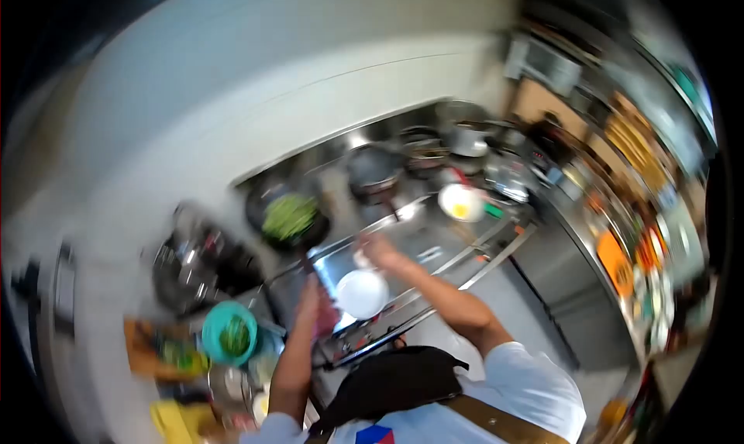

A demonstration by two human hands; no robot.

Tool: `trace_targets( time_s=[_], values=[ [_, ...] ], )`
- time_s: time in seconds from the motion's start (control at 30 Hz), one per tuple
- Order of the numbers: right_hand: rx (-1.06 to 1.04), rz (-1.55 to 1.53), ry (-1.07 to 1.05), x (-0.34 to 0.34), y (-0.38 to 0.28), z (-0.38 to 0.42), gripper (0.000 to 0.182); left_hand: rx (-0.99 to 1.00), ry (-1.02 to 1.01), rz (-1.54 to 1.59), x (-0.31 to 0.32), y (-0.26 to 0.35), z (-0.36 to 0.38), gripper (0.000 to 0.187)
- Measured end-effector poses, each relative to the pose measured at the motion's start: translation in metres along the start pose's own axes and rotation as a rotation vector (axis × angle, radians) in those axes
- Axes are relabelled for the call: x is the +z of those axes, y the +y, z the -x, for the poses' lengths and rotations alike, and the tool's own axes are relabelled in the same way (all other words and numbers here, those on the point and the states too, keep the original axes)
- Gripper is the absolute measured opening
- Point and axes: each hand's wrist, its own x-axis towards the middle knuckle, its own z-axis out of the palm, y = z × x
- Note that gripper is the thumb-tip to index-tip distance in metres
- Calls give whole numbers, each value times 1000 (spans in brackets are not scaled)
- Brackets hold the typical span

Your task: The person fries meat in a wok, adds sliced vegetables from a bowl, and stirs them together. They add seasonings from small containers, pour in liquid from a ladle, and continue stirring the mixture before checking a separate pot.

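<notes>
My left hand (308, 298) is closed around the dark handle of a wok (316, 233) at the left of the stove, with a red cloth (327, 312) at the hand. Chopped greens (290, 216) lie in the wok. To the right, my right hand (377, 250) reaches over the metal counter above a white bowl (363, 294). Its fingers are blurred, and whether they hold anything cannot be made out.
A second wok (373, 165) and pots (468, 140) stand along the back. A white bowl with something yellow (460, 203) is at right. At left are a teal basin (229, 333) with greens and a yellow cloth (177, 422). An orange board (614, 263) lies far right.
</notes>
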Motion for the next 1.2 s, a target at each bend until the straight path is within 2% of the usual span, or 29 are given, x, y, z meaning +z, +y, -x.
trace_targets(
  time_s=[0.03,0.07,0.1,0.13,0.17,0.2,0.27,0.3,0.33,0.37,0.5,0.57,0.6,0.7,0.77,0.8,0.9,0.93,1.03,1.1,1.13,1.17,1.2],
  values=[
    [-25,82,-13,-16,-27,4,33,8,35,-11,-1,-11,20,54],
    [-130,265,60,-22,-22,-16,35,52,31,89,2,-16,49,57],
    [-445,428,138,-32,-9,-40,40,100,-1,-11,-14,-51,40,54],
    [-423,685,138,-47,-36,-46,41,143,11,-25,-24,-83,40,45],
    [-345,811,63,-61,-73,-46,37,185,83,-75,-27,-101,59,40],
    [-382,1012,27,-69,-97,-53,33,227,149,-130,-25,-115,82,35],
    [-415,1204,-106,-76,-139,-67,34,-17,134,20,-31,-140,130,31],
    [-411,1277,-167,-78,-151,-84,26,-44,127,-29,-34,-145,152,31],
    [-459,1339,-214,-77,-164,-97,23,27,256,-207,-50,-201,142,30],
    [-509,1399,-257,-75,-177,-104,20,-12,305,-153,-56,-229,145,30],
    [-577,1485,-412,-43,-199,-133,17,-140,472,-41,-52,-251,169,29],
    [-671,1463,-372,-7,-171,-161,17,-188,548,60,-44,-251,176,29],
    [-664,1353,-347,-1,-174,-154,17,-161,570,121,-43,-257,176,29],
    [-663,1341,-352,-6,-162,-190,15,-156,620,221,-52,-281,176,28],
    [-298,1276,-504,-32,-208,-179,13,-234,672,272,-54,-299,189,25],
    [-266,1267,-539,-44,-224,-181,13,-263,710,317,-53,-309,197,21],
    [-190,1188,-581,-74,-258,-188,11,-42,487,-37,-70,-384,214,16],
    [-174,1358,-699,-73,-254,-216,12,-45,491,-41,-68,-386,220,16],
    [-150,1460,-797,-71,-257,-245,18,236,512,-649,-60,-388,228,9],
    [-152,1411,-829,-60,-233,-266,20,426,501,-1050,-52,-390,228,14],
    [-246,1394,-754,-56,-222,-262,20,385,483,-1275,-49,-382,222,18],
    [-338,1376,-677,-51,-212,-260,20,386,484,-1273,-44,-371,214,18],
    [-325,1314,-613,-43,-205,-257,19,114,602,-650,-38,-362,207,16]
  ],
)
